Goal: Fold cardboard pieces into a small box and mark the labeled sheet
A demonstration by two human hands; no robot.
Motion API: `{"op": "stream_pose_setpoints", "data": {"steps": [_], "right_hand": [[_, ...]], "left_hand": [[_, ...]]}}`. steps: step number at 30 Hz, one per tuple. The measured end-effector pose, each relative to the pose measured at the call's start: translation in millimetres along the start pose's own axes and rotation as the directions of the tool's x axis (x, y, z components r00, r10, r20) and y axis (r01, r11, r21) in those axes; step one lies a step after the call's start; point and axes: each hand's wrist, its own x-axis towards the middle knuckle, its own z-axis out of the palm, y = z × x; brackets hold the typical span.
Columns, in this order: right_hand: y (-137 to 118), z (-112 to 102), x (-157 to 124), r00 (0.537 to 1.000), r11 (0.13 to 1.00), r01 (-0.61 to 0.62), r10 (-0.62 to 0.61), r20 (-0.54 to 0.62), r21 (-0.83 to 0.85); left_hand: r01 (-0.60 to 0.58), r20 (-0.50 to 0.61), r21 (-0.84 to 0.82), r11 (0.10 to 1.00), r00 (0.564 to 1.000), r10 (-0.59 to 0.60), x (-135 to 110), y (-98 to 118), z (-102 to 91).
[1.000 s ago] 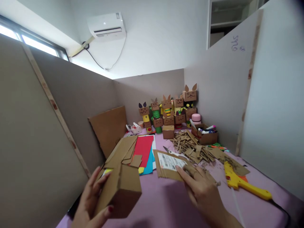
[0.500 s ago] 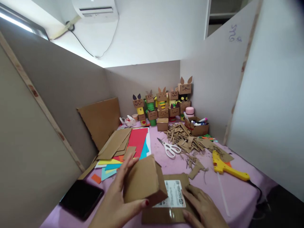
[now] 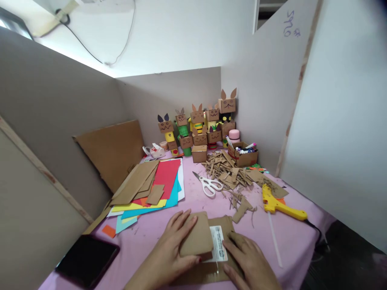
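Lilac cloth (image 3: 130, 253) below; left hand (image 3: 173, 246) grips 1 box (image 3: 198, 237); right hand (image 3: 248, 254) lies spread, apparently pressing labelled cardboard (image 3: 215, 274).

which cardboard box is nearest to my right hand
The box in your left hand, overlapping the labelled cardboard sheet. The plain box before the animal figures and the open box of markers sit farther back.

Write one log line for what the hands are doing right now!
left hand: holds box over labelled cardboard | right hand: touches labelled cardboard | white scissors: lying beyond both hands
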Motion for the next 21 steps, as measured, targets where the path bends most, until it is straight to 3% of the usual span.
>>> {"op": "stream_pose_setpoints", "data": {"steps": [15, 21], "right_hand": [[-12.8, -23.2, 13.7, 0.964, 0.952, -0.21, 0.165, 0.207, 0.224], [-17.4, -34.7, 22.7, 0.929, 0.857, -0.352, 0.269, 0.254, 0.377]], "left_hand": [[0.002, 0.072, 0.044, 0.999, 0.997, -0.006, 1.0, 2.4, -7.1], [-0.056, 0.043, 0.086, 0.995, 0.998, 0.053, 2.7, -4.3, -6.6]]}}
